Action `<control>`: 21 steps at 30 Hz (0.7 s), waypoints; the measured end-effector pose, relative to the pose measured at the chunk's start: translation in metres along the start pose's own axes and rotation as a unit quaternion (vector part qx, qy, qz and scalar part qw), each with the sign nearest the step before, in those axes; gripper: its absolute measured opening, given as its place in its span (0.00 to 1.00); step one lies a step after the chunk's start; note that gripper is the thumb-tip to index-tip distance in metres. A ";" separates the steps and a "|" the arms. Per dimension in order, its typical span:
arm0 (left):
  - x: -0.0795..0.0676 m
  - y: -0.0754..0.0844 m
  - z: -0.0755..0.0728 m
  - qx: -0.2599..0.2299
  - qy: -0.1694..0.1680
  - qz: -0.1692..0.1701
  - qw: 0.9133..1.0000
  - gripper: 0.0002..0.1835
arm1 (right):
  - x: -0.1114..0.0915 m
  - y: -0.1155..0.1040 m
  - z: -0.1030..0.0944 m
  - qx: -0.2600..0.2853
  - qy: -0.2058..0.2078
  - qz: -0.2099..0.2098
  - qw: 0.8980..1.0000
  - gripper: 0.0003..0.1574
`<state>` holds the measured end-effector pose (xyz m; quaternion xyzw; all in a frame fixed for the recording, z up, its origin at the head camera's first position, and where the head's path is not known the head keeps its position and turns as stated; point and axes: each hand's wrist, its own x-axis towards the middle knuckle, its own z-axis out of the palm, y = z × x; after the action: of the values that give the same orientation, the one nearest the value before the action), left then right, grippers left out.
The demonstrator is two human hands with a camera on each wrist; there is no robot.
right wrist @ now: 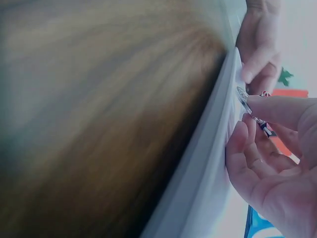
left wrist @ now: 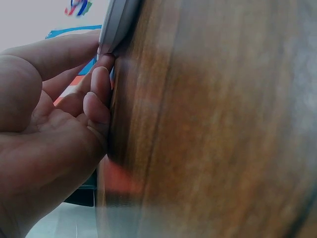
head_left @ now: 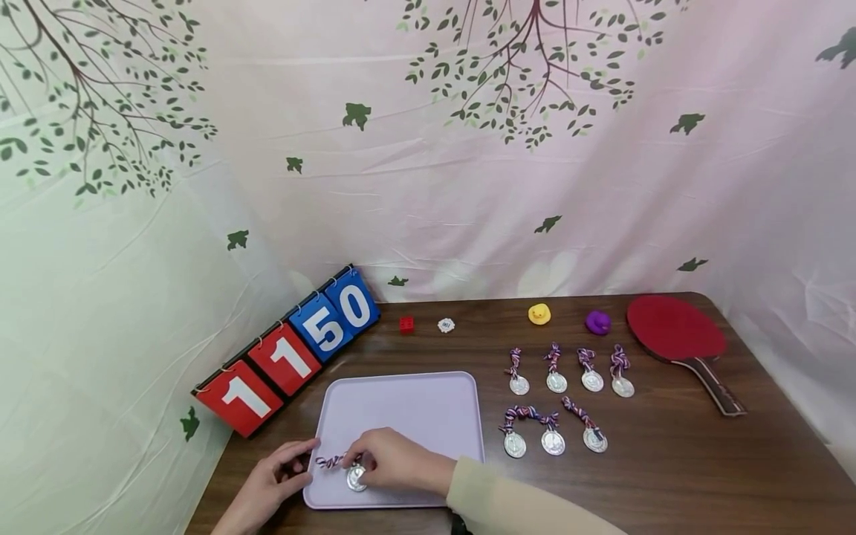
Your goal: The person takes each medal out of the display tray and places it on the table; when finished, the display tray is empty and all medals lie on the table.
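Observation:
A lilac tray (head_left: 414, 409) lies on the table. At its left edge my left hand (head_left: 274, 475) holds the rim, with fingers (left wrist: 100, 82) bent against the tray's side (left wrist: 116, 25). My right hand (head_left: 394, 461) is over the tray's front left part and pinches a silver medal (head_left: 356, 478) between thumb and fingers. The medal's knotted striped ribbon (head_left: 328, 462) stretches left across the tray. In the right wrist view the same medal (right wrist: 242, 94) stands tilted at the fingertips. Right of the tray, several silver medals with knotted ribbons, one being a medal (head_left: 515, 444), lie in two rows.
Behind the tray's left side stands a flip scoreboard (head_left: 287, 357). At the table's back are a red block (head_left: 406, 325), a white poker chip (head_left: 446, 325), a yellow duck (head_left: 539, 313) and a purple duck (head_left: 598, 322). A red table tennis paddle (head_left: 675, 327) lies far right.

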<state>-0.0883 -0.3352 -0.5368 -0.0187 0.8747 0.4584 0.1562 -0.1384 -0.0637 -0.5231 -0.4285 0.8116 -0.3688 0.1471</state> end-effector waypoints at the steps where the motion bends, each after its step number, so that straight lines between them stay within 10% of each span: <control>1: 0.000 0.000 0.001 0.000 0.002 -0.004 1.000 0.26 | -0.004 0.002 -0.003 0.011 0.003 0.007 1.000 0.17; 21: 0.000 -0.001 0.001 -0.036 0.008 -0.012 0.999 0.26 | -0.099 0.060 -0.086 0.155 0.076 0.013 0.985 0.18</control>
<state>-0.0879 -0.3347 -0.5376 -0.0390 0.8584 0.4877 0.1541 -0.1634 0.0785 -0.5154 -0.3607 0.7591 -0.5195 0.1545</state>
